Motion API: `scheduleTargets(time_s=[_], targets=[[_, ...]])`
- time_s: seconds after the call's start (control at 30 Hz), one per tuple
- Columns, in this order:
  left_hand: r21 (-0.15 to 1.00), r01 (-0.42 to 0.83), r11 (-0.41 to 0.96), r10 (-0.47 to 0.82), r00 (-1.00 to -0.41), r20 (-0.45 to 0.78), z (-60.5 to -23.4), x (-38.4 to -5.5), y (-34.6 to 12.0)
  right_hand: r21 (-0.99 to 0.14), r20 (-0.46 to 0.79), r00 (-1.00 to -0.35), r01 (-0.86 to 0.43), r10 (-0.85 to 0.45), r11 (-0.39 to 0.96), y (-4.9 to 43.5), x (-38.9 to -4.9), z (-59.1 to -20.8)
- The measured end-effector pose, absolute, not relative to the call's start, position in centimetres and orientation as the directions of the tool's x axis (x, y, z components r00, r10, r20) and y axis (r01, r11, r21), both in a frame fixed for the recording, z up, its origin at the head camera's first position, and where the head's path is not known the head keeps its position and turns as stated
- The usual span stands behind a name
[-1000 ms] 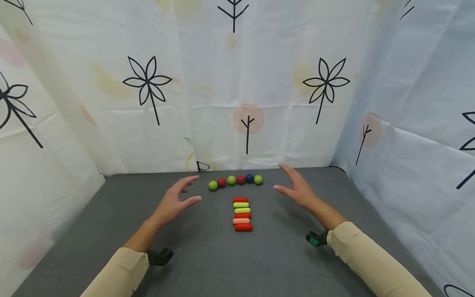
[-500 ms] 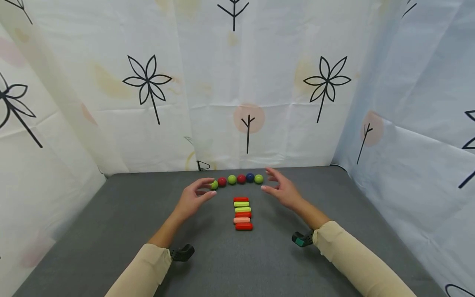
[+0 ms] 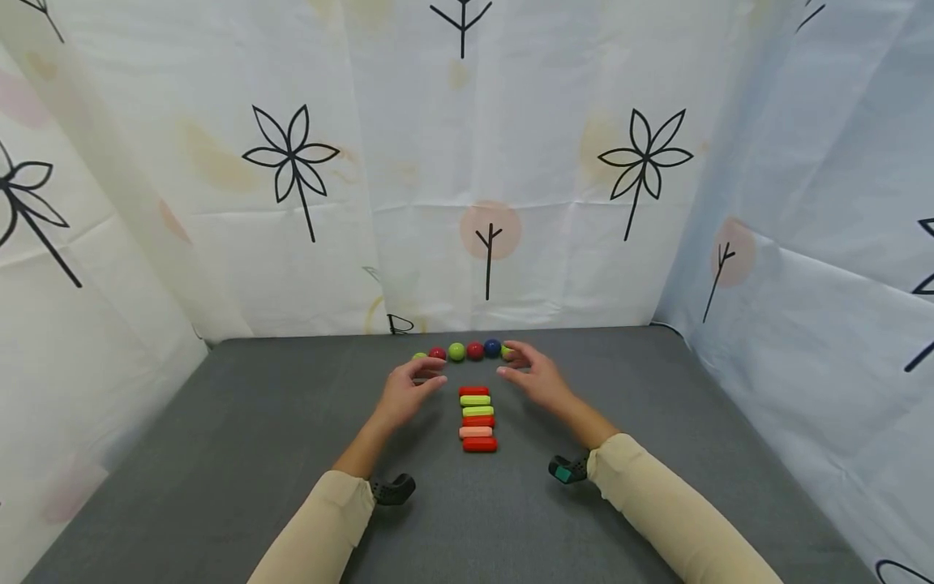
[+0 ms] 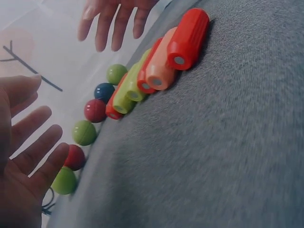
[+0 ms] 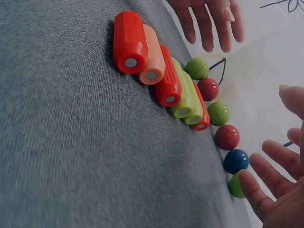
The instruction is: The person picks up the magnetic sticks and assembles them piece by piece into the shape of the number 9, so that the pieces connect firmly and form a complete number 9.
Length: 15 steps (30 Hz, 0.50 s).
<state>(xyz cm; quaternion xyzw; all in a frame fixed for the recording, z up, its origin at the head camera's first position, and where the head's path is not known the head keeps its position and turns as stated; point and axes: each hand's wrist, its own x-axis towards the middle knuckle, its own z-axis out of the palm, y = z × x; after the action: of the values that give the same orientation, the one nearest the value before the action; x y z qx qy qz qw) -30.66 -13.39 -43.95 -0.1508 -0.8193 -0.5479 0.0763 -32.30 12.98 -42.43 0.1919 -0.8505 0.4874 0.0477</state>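
Left hand [image 3: 409,396], right hand [image 3: 540,381], fingers spread apart on both! Between them, stubby rods [image 3: 477,421] line the tabletop [image 3: 467,519], and just past the fingers sit coloured balls [image 3: 456,352].

Grey table [image 3: 241,422]: six balls [image 3: 475,350], six short rods [image 3: 477,421].

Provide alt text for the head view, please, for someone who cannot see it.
A person's left hand and right hand hang, empty, over a gray tabletop, flanking a column of six red, yellow-green and pink rods. Beyond them lies a row of six green, red and blue balls.
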Motion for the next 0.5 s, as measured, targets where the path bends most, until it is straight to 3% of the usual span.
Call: scheduleTargets(time_s=[0.5], targets=[[0.807,0.301,0.508,0.188,-0.953,0.236,-46.1,-32.5,-11.7,-0.784,0.113,-0.957,-0.250,-0.266,0.568,10.9,-34.2,-44.6]])
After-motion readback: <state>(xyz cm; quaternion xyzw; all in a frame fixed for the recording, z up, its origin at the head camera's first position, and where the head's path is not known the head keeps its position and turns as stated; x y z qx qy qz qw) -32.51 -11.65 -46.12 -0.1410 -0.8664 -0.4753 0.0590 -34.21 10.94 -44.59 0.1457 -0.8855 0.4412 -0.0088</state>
